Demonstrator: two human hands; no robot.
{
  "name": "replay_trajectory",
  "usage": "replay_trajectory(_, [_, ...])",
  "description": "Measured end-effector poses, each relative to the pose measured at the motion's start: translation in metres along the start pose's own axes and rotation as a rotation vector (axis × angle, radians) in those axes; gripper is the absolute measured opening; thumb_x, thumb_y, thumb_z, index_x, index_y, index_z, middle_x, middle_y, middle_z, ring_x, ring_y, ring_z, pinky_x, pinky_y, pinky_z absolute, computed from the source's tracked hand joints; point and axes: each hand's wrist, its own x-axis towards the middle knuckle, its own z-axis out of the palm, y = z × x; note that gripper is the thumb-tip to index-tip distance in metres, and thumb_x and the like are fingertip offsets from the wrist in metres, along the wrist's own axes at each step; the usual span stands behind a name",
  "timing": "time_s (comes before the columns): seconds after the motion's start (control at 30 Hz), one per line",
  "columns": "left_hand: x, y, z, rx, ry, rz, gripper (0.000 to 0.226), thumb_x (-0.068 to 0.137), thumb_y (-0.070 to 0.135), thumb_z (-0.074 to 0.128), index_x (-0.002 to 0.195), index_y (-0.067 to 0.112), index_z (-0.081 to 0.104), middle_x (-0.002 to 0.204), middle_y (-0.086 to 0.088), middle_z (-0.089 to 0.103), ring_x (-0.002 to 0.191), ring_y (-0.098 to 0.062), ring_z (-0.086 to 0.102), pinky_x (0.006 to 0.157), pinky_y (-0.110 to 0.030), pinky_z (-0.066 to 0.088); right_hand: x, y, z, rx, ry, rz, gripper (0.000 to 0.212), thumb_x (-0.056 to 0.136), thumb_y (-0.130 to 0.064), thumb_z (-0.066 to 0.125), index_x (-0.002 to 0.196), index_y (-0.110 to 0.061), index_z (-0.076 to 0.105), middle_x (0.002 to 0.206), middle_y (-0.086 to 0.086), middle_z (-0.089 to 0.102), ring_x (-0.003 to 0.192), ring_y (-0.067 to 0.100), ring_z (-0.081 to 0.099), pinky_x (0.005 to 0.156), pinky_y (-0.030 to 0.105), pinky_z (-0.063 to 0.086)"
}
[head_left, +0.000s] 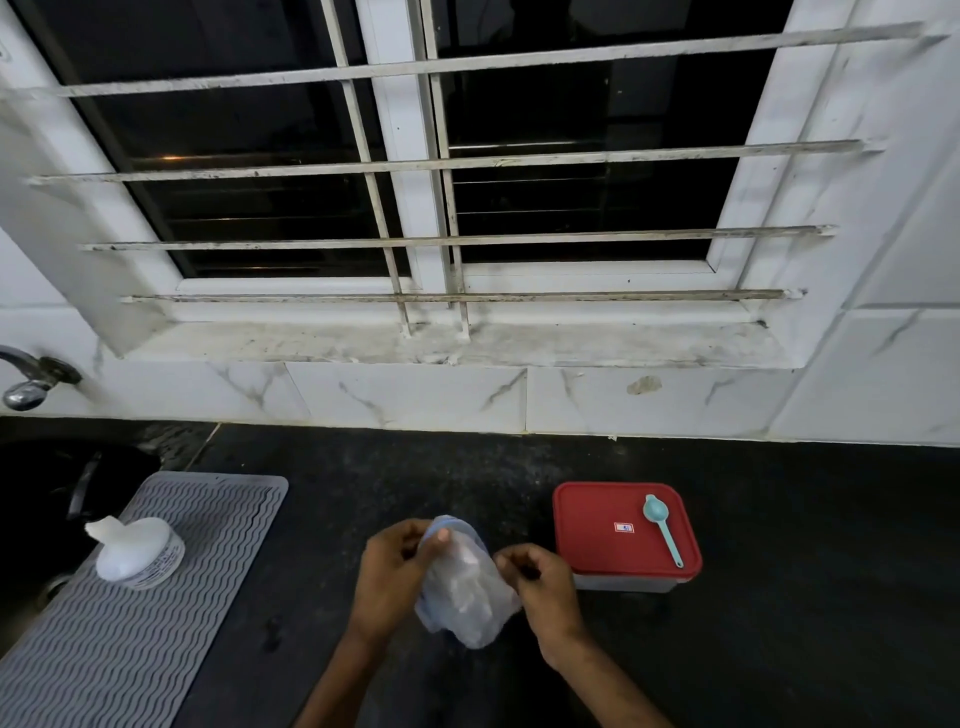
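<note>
Both hands, left (387, 577) & right (540, 582), fingers curled, pinching a clear plastic bag (462, 587) above the worktop (363, 493), red-lidded box (623, 530) just beside.

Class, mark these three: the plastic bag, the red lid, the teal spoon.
plastic bag (465, 592), head view, middle of its crumpled body.
red lid (592, 540), head view, bare left part of the top.
teal spoon (665, 538), head view, middle of its handle.

Red lid (618, 525), teal spoon (662, 527), grey wavy mat (156, 623).
</note>
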Motion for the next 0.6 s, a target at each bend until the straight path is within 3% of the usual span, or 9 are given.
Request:
replay_trajectory(0.1, [-0.004,0.003,-0.002,-0.147,-0.012,-0.099,0.021,0.095,0.011,0.059,0.085,0.001,0.074,0.079,-0.016,0.075,0.073,-0.023,0.072,0.060,-0.024,0.055,0.005,0.010,-0.001,0.194,0.054,0.169,0.007,0.084,0.004,0.066,0.085,-0.001,0.071,0.082,0.011,0.072,0.077,0.021,0.066,0.068,0.029,0.054])
replay_trajectory(0.2, [-0.006,0.000,0.000,-0.329,0.016,-0.247,0.031,0.097,0.016,0.054,0.090,-0.007,0.073,0.087,-0.031,0.071,0.080,-0.038,0.070,0.073,-0.043,0.058,0.008,0.016,0.001,0.260,0.061,0.235,0.008,0.083,0.005,0.067,0.084,-0.002,0.071,0.085,0.013,0.071,0.079,0.024,0.065,0.069,0.031,0.053])
replay_trajectory(0.3, [-0.007,0.000,-0.001,-0.390,0.067,-0.283,0.037,0.094,0.023,0.057,0.100,-0.012,0.067,0.097,-0.036,0.067,0.093,-0.048,0.066,0.085,-0.053,0.054,0.005,0.014,0.003,0.087,0.088,0.070,0.007,0.087,-0.007,0.068,0.088,-0.013,0.072,0.087,0.004,0.073,0.086,0.020,0.068,0.075,0.030,0.054])
replay_trajectory(0.43, [-0.004,-0.003,-0.004,-0.422,0.070,-0.281,0.034,0.091,0.018,0.059,0.103,-0.014,0.062,0.098,-0.030,0.069,0.088,-0.037,0.071,0.066,-0.039,0.060,-0.014,-0.015,-0.002,0.011,0.025,-0.300,0.012,0.096,-0.026,0.059,0.097,-0.019,0.070,0.098,-0.006,0.071,0.095,0.006,0.065,0.080,0.018,0.051])
replay_trajectory(0.53, [-0.005,0.002,-0.002,-0.473,0.065,-0.313,0.024,0.094,0.012,0.058,0.098,-0.010,0.063,0.092,-0.026,0.072,0.080,-0.033,0.073,0.058,-0.039,0.060,-0.026,-0.022,0.001,-0.096,-0.185,-0.372,0.021,0.083,-0.041,0.066,0.099,-0.027,0.068,0.101,-0.008,0.068,0.097,0.011,0.064,0.082,0.022,0.052])
replay_trajectory(0.6, [-0.003,0.001,0.001,-0.451,0.064,-0.322,0.028,0.095,0.015,0.058,0.100,-0.012,0.064,0.093,-0.028,0.071,0.083,-0.037,0.072,0.062,-0.042,0.060,-0.026,-0.016,0.007,-0.198,-0.186,-0.384,0.020,0.077,-0.039,0.073,0.094,-0.032,0.067,0.097,-0.010,0.067,0.093,0.011,0.064,0.079,0.022,0.053])
